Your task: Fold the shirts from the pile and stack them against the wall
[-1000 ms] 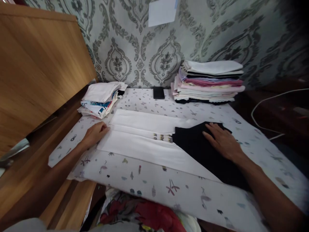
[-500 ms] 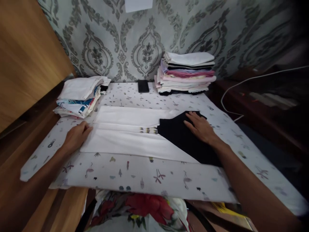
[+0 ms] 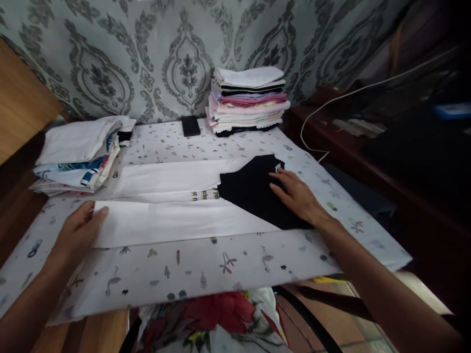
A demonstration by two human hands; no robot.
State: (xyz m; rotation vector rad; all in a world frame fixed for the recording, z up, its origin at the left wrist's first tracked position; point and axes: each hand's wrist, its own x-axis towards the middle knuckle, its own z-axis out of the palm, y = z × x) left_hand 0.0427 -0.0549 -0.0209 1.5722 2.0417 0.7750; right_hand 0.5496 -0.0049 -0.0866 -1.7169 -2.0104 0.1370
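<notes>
A white and black shirt [image 3: 187,218] lies across the table with its sides folded inward. Its white panels stretch to the left, and a strip of printed lettering shows in the gap between them. The black part [image 3: 250,191] is at the right, with a small pale label near its far right edge. My left hand [image 3: 79,228] pinches the left end of the nearer white panel between thumb and fingers. Fingers spread, my right hand [image 3: 296,196] rests on the black cloth close to the label.
A tall stack of folded clothes [image 3: 248,103] stands at the back by the patterned wall. Another folded pile [image 3: 79,152] sits at the left, and a black phone [image 3: 190,126] lies between them. A white cable [image 3: 324,105] runs along the right side.
My left hand has taken hold of the nearer white panel's end, which now looks straighter. My right hand has shifted slightly on the black cloth, uncovering the label. The camera view has turned.
</notes>
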